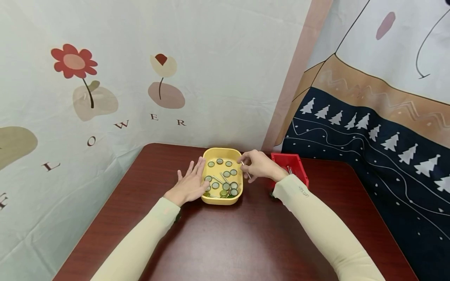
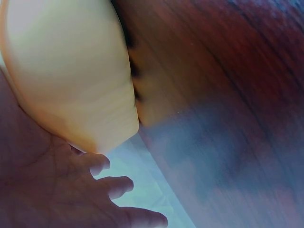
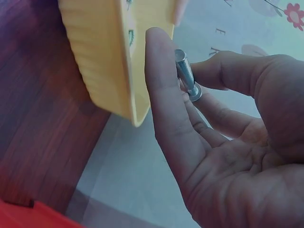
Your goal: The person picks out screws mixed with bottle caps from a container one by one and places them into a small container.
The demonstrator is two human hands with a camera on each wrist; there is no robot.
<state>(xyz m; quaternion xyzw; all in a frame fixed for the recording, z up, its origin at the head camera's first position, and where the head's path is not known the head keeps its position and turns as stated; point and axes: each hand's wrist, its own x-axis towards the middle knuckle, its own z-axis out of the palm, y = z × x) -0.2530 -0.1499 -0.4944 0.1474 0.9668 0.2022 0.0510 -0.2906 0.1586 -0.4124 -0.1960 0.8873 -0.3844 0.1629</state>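
Observation:
A yellow plastic tub (image 1: 220, 201) stands on the table, holding several bottle caps (image 1: 233, 172) and a few thin metal pins (image 1: 218, 179). My left hand (image 1: 190, 183) lies along the tub's left side with its fingers straight and spread; the left wrist view shows the palm close against the outer wall. At the tub's right rim my right hand (image 1: 258, 166) pinches a silver metal pin (image 3: 187, 76) with a flat round end between thumb and fingers. Part of the pin is hidden behind the fingers.
Right of the tub sits a red plastic bin (image 1: 299, 168), partly behind my right wrist, with metal pins (image 1: 290, 170) inside. The dark wooden table (image 1: 225, 242) reaches back to a printed cloth (image 1: 228, 78) hanging behind it.

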